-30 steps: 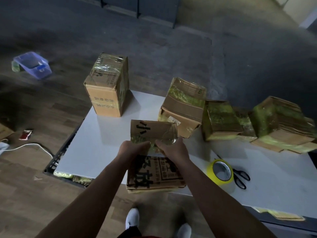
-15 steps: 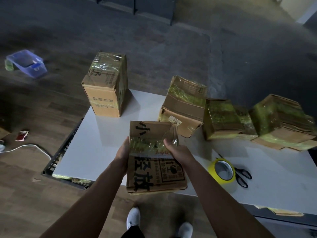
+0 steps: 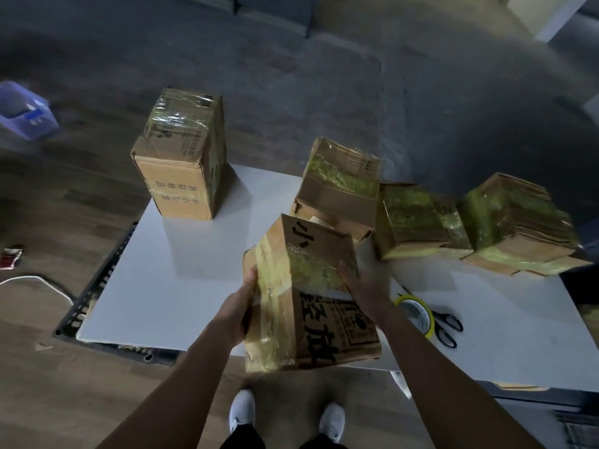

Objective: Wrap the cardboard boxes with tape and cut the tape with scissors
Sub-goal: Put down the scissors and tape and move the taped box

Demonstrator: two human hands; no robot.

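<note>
- A person stands at a white table, seen from above. Both hands hold a printed cardboard box over the table's near edge.
- The left hand grips the box's left side. The right hand grips its right side, with fingers curled onto the taped top.
- A yellow tape roll lies on the table just right of the right wrist, which partly hides it. Black scissors touch the roll's right side.
- A tall taped box stands at the far left corner of the table, well apart from the rest.
- Three more taped boxes sit in a row along the far edge. A tilted box is directly behind the held one, next to a middle box and a far-right box.
- On the floor to the left are a white cable and a small red packet. White shoes show below the box.
- Compared with half a second ago, the held box has been turned, so its tape-covered left side now faces up toward the camera. The left hand has shifted lower along that side.
- A blue plastic bin sits on the floor at far left, too blurred to show its contents. All the boxes are closed.
</note>
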